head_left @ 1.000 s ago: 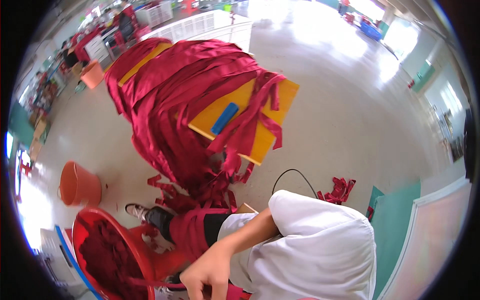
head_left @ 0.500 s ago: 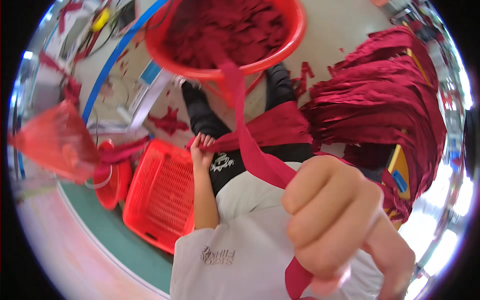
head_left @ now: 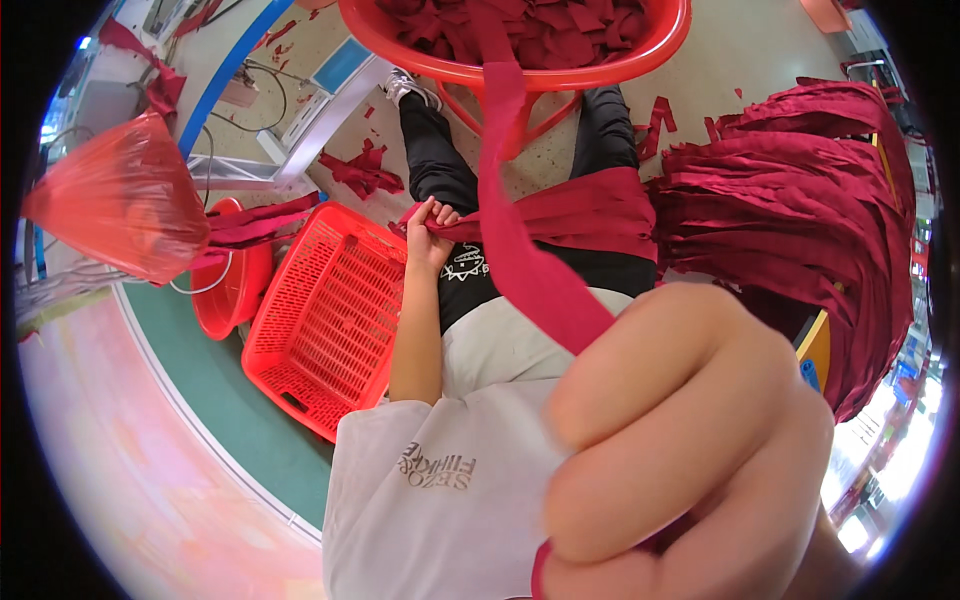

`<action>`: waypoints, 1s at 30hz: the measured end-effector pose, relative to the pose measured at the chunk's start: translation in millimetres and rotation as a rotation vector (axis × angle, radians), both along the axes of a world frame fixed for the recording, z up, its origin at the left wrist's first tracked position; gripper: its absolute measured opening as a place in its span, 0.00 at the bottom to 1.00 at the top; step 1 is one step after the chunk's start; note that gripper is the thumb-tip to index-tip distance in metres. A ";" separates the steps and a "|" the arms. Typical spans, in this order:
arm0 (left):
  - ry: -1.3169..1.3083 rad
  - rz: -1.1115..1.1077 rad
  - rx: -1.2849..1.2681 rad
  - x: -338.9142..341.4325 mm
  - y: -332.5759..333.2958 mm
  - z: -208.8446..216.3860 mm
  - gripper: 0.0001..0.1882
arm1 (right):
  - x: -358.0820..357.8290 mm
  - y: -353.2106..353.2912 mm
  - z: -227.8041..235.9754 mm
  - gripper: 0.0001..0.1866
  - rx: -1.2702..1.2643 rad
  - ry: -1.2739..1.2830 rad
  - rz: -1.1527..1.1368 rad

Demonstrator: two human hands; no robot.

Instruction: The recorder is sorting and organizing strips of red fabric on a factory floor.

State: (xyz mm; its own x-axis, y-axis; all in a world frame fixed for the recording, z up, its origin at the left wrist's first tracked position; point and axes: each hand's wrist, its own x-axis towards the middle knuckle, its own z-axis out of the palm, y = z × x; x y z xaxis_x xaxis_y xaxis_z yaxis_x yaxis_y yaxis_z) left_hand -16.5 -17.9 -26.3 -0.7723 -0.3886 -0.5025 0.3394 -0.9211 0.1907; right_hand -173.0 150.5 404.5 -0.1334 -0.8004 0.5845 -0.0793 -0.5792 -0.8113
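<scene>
My right hand (head_left: 690,430) is raised close to the camera, its fingers curled tightly round a dark red fabric strip (head_left: 535,245). From that fist the strip runs down and away to the red plastic tub (head_left: 430,65), where a heap of similar fabric pieces (head_left: 590,25) lies. A short end shows below the fist. Over my lap, my left hand (head_left: 432,230) is closed on the gathered end of a bundle of dark red fabric strips (head_left: 570,215). That bundle spreads across my thighs toward the right.
A large pile of dark red fabric (head_left: 780,210) hangs over a yellow-edged support (head_left: 815,350) on the right. To my left are a red perforated basket (head_left: 330,320), a red bucket (head_left: 240,290) and a red plastic bag (head_left: 125,200). Fabric scraps (head_left: 362,170) litter the floor.
My right hand has come closer to the camera with the strip, which still reaches the tub. My left hand keeps its hold on the bundle. The whole view has shifted.
</scene>
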 end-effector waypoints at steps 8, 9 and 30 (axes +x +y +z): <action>-0.011 0.036 -0.017 4.6 2.7 1.9 0.15 | 49.0 33.7 1.2 0.12 -0.067 -0.010 0.015; 0.014 0.062 -0.031 1.6 3.4 5.1 0.15 | 48.0 36.9 0.8 0.11 -0.054 -0.008 0.002; -0.037 0.024 -0.034 -2.6 5.2 2.8 0.14 | 40.1 -22.4 -46.6 0.10 -0.168 -0.007 -0.066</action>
